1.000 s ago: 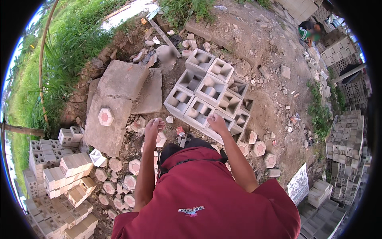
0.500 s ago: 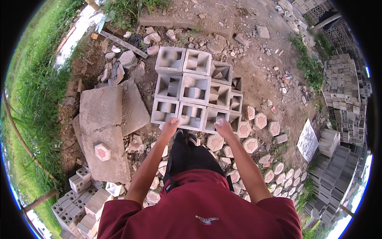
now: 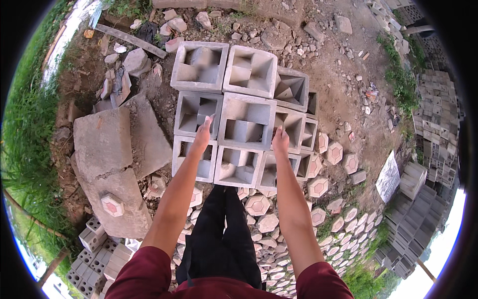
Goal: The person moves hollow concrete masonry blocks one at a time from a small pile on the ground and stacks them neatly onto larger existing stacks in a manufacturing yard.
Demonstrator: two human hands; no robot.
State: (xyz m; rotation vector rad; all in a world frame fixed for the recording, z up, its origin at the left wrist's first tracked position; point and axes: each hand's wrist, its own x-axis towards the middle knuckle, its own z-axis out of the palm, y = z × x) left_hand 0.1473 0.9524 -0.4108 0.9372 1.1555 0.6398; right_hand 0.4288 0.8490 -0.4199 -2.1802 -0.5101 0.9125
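Note:
A stack of hollow grey concrete blocks [image 3: 200, 89] stands in front of me, openings upward, several side by side. The raised middle block [image 3: 248, 144] lies between my hands. Over the opening of the middle-left block [image 3: 181, 115], my left hand [image 3: 203, 133] stretches forward with its fingers apart, a small gap from the raised block's left wall. Close to that block's right wall is my right hand [image 3: 280, 139], its fingers partly bent and apart from the thumb; contact is unclear. In front of the stack, nearest my legs, is a front-row block [image 3: 239, 182].
Hexagonal pavers [image 3: 258, 205] and rubble cover the ground around my legs. A cracked concrete slab [image 3: 102, 144] lies left of the stack with one paver on it. More blocks are piled at lower left [image 3: 89, 264] and far right [image 3: 416, 219]. Beyond the stack lie loose stones [image 3: 135, 61].
Both hands have moved forward, from the front-row block to either side of the raised middle block. My view has come closer to the stack. The blocks keep the same arrangement.

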